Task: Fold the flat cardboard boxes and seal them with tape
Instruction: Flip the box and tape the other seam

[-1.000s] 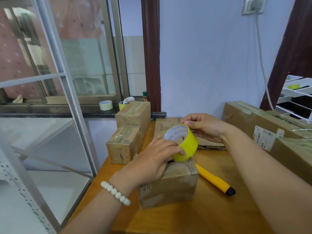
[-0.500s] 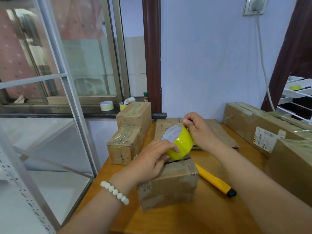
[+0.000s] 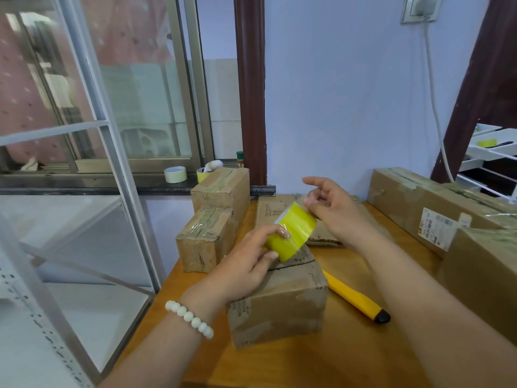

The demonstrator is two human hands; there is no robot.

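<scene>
Table: wooden top (image 3: pixel 349 359), spread out beneath both hands.
Long carton: (image 3: pixel 405 200) well right of the grip, back by the wall.
Folded box: (image 3: pixel 279 303) right under the grip, flaps down, seam showing.
Flat cardboard: (image 3: pixel 274 211) lying just behind the grip.
Taped boxes: (image 3: pixel 207 239) two, left of the grip.
Cutter: (image 3: pixel 352 298) yellow, on the table right of the folded box.
Left hand: (image 3: pixel 246 267) fingers wrapped round the roll, holding it!
Right hand: (image 3: pixel 333 214) fingertips on the roll's far rim; pinching or not, can't tell.
Tape roll: (image 3: pixel 293 233) yellow, tilted, low over the folded box.
</scene>
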